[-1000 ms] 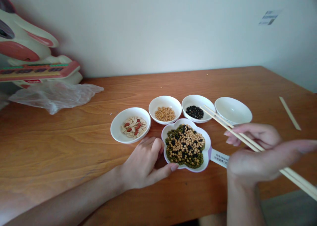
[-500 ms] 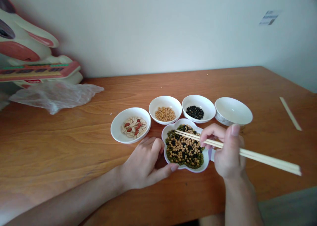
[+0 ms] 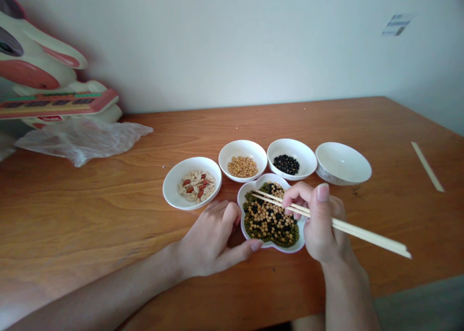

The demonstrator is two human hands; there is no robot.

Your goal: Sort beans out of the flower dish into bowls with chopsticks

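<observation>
My right hand [image 3: 322, 224] is closed around a pair of wooden chopsticks [image 3: 366, 235]. Their tips, slightly apart, reach the far left part of a white flower-shaped dish [image 3: 301, 241]. Green, black and yellowish beans [image 3: 271, 220] lie mixed in that dish. Against its left side rests my left hand [image 3: 213, 241], fingers curled by the wall and thumb on the near rim. Whether a bean sits between the tips is too small to tell. The dish's right edge is partly hidden behind my right hand.
Behind the dish stand white bowls: one with peanuts [image 3: 170, 191], one with yellow beans [image 3: 226, 152], one with black beans [image 3: 306, 159], and an empty bowl [image 3: 342, 164]. A wooden stick [image 3: 427, 166] lies right. A plastic bag [image 3: 87, 140] and toy keyboard [image 3: 54, 104] are left.
My right hand has shifted left with the chopsticks, and their tips have moved slightly left and spread a little. My left hand stays at the dish.
</observation>
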